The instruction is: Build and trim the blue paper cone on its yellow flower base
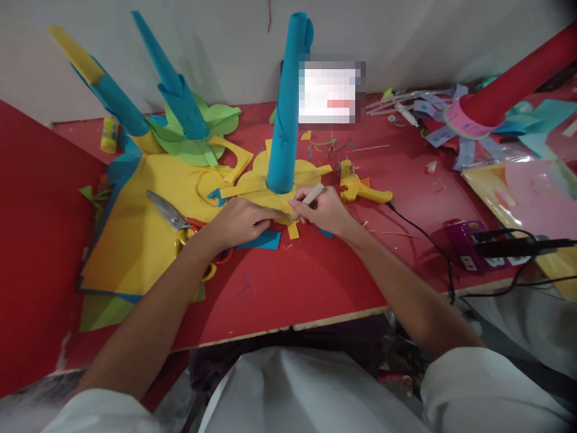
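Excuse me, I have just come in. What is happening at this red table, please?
The right hand holds a pale pen-like stick, its tip at the front edge of a yellow paper flower. The left hand has one of its fingers extended toward that spot. A blue paper tube stands up from the flower. To the right lies a yellow glue gun; on the left, scissors are partly hidden by the left arm.

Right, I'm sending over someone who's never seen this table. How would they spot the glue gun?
On the red table, find the blue tube standing on the yellow flower. Just right of them, a little beyond the right hand, lies the glue gun. It is yellow like the flower, but has a black cord trailing from its handle.
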The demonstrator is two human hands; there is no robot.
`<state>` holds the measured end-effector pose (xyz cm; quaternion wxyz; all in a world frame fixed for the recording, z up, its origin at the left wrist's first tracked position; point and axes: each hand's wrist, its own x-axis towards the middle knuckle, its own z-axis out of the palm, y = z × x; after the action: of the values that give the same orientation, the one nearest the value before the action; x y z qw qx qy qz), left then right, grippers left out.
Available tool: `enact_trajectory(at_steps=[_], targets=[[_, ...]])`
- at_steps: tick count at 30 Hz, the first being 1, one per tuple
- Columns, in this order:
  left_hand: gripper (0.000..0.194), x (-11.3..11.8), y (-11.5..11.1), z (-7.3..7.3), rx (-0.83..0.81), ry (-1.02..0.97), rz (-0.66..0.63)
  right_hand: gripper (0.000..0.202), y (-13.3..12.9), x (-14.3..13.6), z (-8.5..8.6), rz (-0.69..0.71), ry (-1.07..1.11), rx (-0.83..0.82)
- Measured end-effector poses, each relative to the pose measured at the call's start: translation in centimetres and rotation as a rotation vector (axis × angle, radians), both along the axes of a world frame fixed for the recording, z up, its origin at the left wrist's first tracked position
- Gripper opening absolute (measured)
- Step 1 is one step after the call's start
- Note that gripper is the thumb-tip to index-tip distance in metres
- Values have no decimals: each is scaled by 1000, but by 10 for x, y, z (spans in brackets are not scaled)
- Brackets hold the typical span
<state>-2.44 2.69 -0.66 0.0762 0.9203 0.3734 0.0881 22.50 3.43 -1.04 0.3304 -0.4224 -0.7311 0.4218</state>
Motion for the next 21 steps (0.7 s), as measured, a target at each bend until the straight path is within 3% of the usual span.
enact_trajectory(at_steps=[8, 21], targets=[[48, -1, 1, -1, 15, -9, -4, 43, 0, 0, 0, -14, 23, -10], [49, 0, 0, 1, -6, -13, 4, 43, 1, -1, 0, -49, 5, -8]])
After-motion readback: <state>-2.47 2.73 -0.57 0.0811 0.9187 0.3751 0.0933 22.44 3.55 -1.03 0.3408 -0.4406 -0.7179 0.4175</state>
